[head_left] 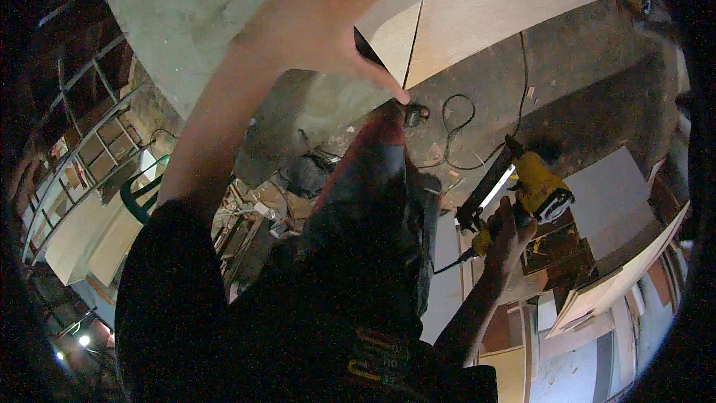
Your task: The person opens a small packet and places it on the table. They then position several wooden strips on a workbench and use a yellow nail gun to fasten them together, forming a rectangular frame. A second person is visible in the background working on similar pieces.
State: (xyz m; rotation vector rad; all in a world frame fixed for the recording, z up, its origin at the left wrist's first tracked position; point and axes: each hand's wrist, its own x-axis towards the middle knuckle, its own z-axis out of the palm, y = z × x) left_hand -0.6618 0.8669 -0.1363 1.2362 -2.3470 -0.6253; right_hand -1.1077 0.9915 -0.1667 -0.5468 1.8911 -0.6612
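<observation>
At the top, my left hand (317, 19) is closed over the edges of two pale plywood pieces, its thumb at their near corner. A narrower piece (397, 33) meets a wide curved plywood panel (522, 11) along a dark seam. Both lie over a grey-green tabletop (186, 22). Low on the right, my right hand (509, 233) wraps the handle of a yellow and black nail gun (538, 183), held apart from the plywood. A hose fitting (466, 256) sticks out at the handle's end.
A thin black cord (446, 130) loops across the concrete floor. Wood scraps and debris (257, 213) lie left of my legs. A white board (613, 190) and leaning sheets (626, 276) stand at right. A metal frame (101, 78) and a green chair (134, 195) are at left.
</observation>
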